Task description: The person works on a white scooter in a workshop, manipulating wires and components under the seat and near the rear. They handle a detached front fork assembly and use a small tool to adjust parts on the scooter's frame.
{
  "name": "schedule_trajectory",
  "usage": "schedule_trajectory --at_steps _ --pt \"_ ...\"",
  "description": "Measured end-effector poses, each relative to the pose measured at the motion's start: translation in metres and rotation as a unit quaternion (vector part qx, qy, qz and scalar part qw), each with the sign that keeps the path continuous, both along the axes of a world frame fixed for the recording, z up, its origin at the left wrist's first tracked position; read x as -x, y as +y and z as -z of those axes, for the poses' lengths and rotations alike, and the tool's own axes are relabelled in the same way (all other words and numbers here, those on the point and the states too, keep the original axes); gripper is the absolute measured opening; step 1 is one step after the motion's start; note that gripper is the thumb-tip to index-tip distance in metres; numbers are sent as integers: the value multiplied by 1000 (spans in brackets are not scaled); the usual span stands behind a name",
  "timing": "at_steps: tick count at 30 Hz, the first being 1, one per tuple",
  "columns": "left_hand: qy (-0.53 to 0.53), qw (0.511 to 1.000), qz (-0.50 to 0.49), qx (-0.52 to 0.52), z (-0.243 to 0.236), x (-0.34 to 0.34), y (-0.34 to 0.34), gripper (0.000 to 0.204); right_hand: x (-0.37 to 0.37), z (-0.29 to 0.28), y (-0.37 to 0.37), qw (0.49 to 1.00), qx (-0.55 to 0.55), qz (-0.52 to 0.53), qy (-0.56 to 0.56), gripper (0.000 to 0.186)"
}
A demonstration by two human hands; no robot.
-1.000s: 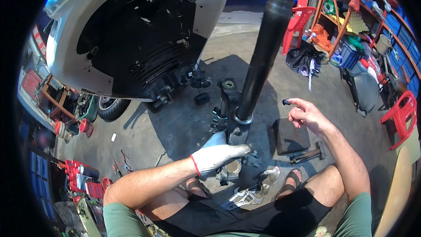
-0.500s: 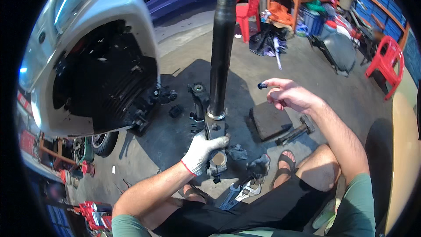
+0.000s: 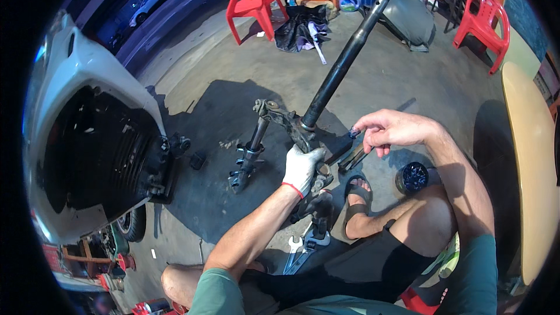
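Observation:
A scooter's front fork (image 3: 280, 119) stands tilted before me, its long black steering stem (image 3: 341, 70) leaning up to the right. My left hand (image 3: 303, 169), in a white glove with a red cuff, is wrapped round the clamp at the stem's base. One fork leg (image 3: 252, 149) hangs down on the left. My bare right hand (image 3: 396, 128) is held right of the stem, apart from it, the index finger out and the others loosely bent. Dark blue grease (image 3: 353, 132) coats the index fingertip. Near my right knee is a round tub of dark grease (image 3: 412, 176).
Wrenches (image 3: 300, 251) lie between my feet. At left stands a pale scooter body panel (image 3: 99, 81) with a dark inside. Red plastic chairs (image 3: 254, 0) and a grey seat-like piece (image 3: 408, 20) stand farther off. A tan board (image 3: 528, 169) is at the right.
The steering stem has swung from nearly upright to a rightward lean, my left hand still on the clamp. My view has shifted right, and the grease tub now shows beside my knee.

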State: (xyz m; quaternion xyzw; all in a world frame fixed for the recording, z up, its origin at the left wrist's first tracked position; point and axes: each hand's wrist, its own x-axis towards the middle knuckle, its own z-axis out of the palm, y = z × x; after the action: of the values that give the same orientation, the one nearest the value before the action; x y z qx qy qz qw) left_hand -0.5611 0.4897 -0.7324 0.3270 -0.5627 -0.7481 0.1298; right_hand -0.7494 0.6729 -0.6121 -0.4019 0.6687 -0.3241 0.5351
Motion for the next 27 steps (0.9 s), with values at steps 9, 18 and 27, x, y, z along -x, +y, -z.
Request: schedule_trajectory --at_steps 9,18,27 --pt "-40 996 -10 83 99 52 -11 16 10 19 12 996 83 -7 4 48" --pt "-90 976 -35 195 153 65 -11 24 6 12 7 988 125 1 88 43" --pt "-210 959 -13 188 175 65 -12 56 9 3 12 987 122 -25 102 37"
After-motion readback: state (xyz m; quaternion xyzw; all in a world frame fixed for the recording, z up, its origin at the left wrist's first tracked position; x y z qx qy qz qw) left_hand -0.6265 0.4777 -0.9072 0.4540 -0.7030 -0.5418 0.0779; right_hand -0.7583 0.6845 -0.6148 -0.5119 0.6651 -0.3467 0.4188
